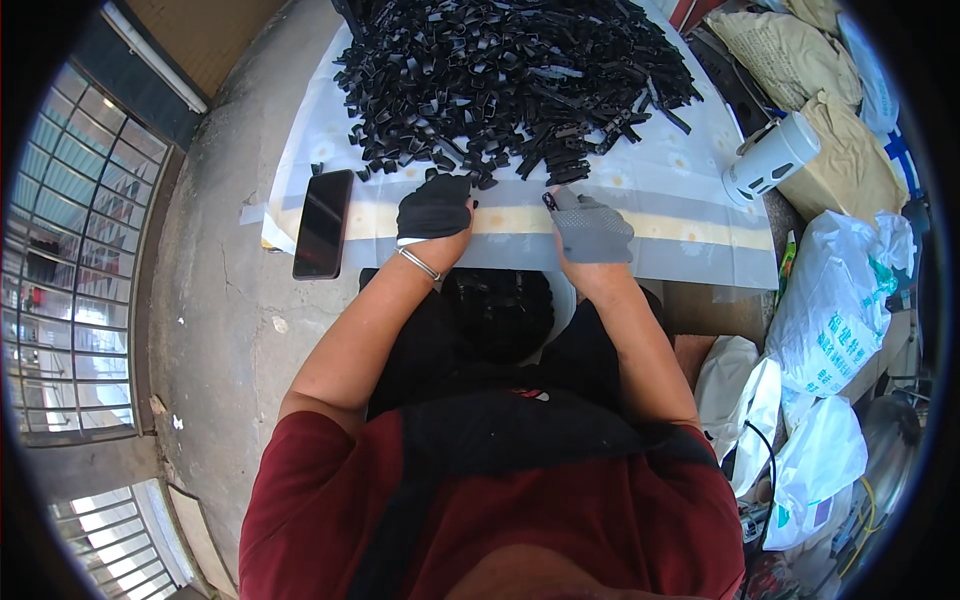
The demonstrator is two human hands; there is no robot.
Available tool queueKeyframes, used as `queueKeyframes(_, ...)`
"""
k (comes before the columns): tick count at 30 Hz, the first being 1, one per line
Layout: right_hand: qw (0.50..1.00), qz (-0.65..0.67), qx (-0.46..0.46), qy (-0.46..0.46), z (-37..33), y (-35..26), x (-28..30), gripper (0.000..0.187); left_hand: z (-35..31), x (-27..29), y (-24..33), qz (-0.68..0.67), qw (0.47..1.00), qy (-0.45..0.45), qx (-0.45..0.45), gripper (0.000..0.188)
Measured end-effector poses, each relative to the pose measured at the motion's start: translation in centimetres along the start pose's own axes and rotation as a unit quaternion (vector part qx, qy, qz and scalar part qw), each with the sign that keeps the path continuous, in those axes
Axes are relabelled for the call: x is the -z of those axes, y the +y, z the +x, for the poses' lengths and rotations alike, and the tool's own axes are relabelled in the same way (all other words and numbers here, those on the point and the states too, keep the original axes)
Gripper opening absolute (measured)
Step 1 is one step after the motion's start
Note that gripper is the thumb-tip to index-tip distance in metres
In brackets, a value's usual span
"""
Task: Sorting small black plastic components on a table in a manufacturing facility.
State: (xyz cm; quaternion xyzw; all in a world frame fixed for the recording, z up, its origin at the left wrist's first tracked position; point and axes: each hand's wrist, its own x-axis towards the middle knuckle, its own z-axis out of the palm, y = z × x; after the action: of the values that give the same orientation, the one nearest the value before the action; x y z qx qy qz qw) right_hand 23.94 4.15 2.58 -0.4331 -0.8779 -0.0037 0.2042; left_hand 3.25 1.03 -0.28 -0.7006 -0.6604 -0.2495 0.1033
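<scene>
Left hand: black fingerless glove, bangle at the wrist; the hand is closed in near the front fringe of the pile; whether its fingers grip a piece cannot be told.
Right hand: grey dotted glove; the hand pinches a small black piece at its inner side, level with the left hand and apart from it.
Pile: many short black strips, heaped on the far part of the surface, just beyond both hands.
Surface: covered with pale, flower-patterned sheeting.
Phone: dark-screened, lying left of the left hand.
Tumbler: white with dark markings, near the right edge.
Bucket: pale-rimmed, between the knees, with dark contents.
Bags: white plastic, at right, beside the surface.
</scene>
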Motion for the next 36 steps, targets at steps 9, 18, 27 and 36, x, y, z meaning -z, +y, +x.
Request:
queueKeyframes(9,0.942,0.299,0.108,-0.106,-1.5,-3.0,0.6,0.026,-2.6,5.3,1.5,-0.229,0.959,-0.156,0.051,0.034)
queueKeyframes(18,0.931,0.344,0.123,-0.006,-1.9,-4.4,-0.3,0.027,-5.0,5.0,2.5,-0.584,0.741,-0.193,0.271,0.048)
queueKeyframes(27,0.945,0.317,0.080,-0.020,-2.3,-4.1,1.3,0.025,-5.4,5.0,3.4,-0.592,0.733,-0.104,0.320,0.039)
queueKeyframes(36,0.964,0.194,0.176,0.043,-2.2,-4.0,1.4,0.025,-4.4,6.1,3.1,-0.455,0.828,-0.249,0.210,0.041)
